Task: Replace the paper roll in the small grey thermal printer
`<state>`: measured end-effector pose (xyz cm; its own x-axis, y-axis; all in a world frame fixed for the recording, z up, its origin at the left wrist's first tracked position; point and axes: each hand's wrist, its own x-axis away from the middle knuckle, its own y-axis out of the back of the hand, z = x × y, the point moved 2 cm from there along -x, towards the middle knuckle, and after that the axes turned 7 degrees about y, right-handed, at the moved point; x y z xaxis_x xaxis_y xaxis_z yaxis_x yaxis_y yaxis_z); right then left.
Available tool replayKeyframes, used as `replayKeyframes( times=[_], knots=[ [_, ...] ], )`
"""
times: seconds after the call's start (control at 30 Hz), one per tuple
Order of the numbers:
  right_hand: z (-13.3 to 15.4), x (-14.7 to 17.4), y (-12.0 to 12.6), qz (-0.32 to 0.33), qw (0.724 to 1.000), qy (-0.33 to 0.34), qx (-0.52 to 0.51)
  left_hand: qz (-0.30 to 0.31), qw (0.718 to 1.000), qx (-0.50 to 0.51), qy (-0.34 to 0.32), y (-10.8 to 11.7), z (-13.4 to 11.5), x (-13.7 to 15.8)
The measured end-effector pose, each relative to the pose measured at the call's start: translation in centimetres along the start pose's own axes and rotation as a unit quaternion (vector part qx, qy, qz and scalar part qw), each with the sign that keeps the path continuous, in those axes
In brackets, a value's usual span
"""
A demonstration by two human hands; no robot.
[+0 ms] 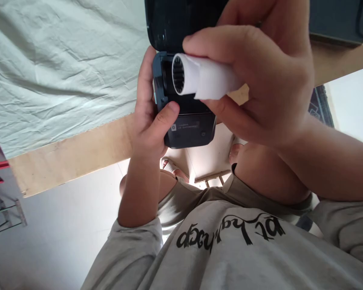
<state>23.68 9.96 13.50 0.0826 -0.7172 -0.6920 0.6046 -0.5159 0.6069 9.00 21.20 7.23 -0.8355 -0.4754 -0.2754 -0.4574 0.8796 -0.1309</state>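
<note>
My left hand (151,121) grips a small dark blue printer (190,129) from its left side, thumb pressed on its front face. The printer's lid (175,20) stands open above it, showing the paper bay. My right hand (260,76) holds a white paper roll (199,78) between thumb and fingers, right over the open bay. The roll's hollow ribbed core faces left and a loose flap of paper hangs from it. Whether the roll touches the bay is hidden by my fingers.
A wooden table edge (72,155) runs beneath the printer, with a pale wrinkled cloth (54,64) spread over the table to the left. A dark flat object (339,20) lies at the top right. My grey shirt and knees fill the lower view.
</note>
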Motion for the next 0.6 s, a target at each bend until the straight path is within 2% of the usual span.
replayKeyframes(
  times=[0.1, 0.2, 0.3, 0.43, 0.6],
  knots=[
    [-0.7, 0.1, -0.8, 0.025, 0.997, -0.01, 0.072, -0.054, 0.998, 0.023, 0.023, -0.6, -0.2, 0.1],
    [-1.3, 0.1, -1.4, 0.051, 0.992, -0.034, 0.109, -0.05, 0.998, 0.038, 0.027, -1.3, -0.4, 0.2],
    [-1.1, 0.1, -1.6, 0.048, 0.994, -0.038, 0.086, -0.054, 0.996, 0.063, 0.032, -1.4, -0.2, 0.2],
    [-0.2, 0.5, -1.3, 0.0, 0.999, 0.012, 0.053, -0.054, 0.995, 0.075, 0.027, -0.8, 0.4, 0.2],
    [0.3, 0.9, -1.2, 0.024, 0.997, 0.074, -0.014, -0.025, 0.999, 0.036, -0.013, 0.0, 1.2, -0.1]
  ],
)
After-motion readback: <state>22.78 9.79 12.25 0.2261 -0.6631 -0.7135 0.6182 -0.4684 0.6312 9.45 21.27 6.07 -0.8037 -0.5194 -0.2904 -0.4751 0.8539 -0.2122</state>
